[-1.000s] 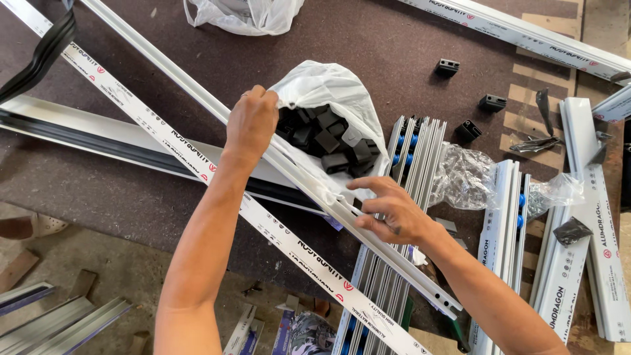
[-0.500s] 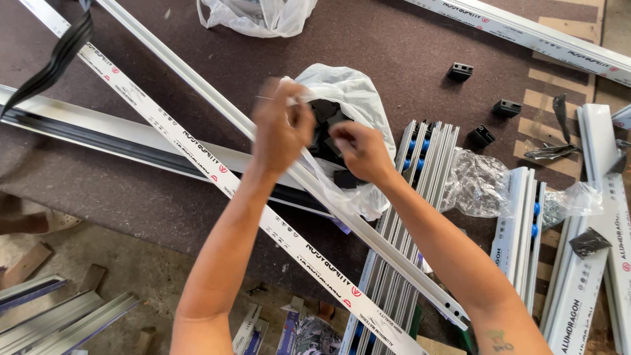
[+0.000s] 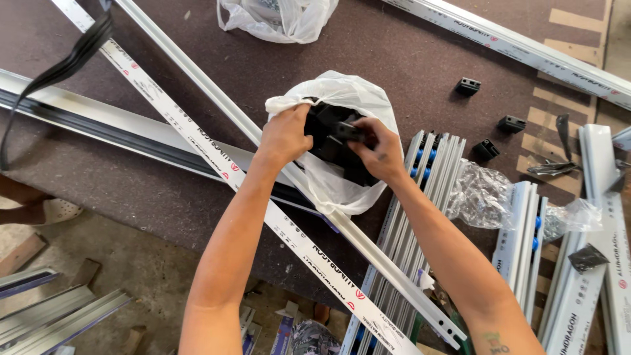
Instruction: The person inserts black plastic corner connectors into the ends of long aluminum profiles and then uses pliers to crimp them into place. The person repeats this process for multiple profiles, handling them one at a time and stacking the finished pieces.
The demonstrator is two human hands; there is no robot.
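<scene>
A white plastic bag (image 3: 342, 177) is lying near the middle of the dark brown table (image 3: 164, 197), its mouth gaping toward the far edge and its closed end sagging toward the near edge, draped over a long aluminium rail (image 3: 217, 105) that is running diagonally from the far left corner down toward the near right. Inside the bag a heap of small black plastic blocks (image 3: 332, 148) is showing, packed together in the open mouth. The left hand (image 3: 286, 135) is clenching the bag's left rim, bunching the thin plastic and holding the mouth open. The right hand (image 3: 378, 148) is reaching into the mouth from the right, and its fingers are pinching one black block (image 3: 347, 130), which seems to be lying crosswise with its long axis running left to right, though the dark heap behind it is making its outline hard to read. Three more black pieces (image 3: 468, 85) are sitting loose on the table toward the far right, well apart from the bag. A bundle of short grey profiles (image 3: 420, 197) is lying just beside the bag on its right, pointing toward the near edge. A second white bag (image 3: 279, 20) is resting at the far edge, and a crumpled clear wrapper (image 3: 483, 194) is lying to the right of the bundle.
</scene>
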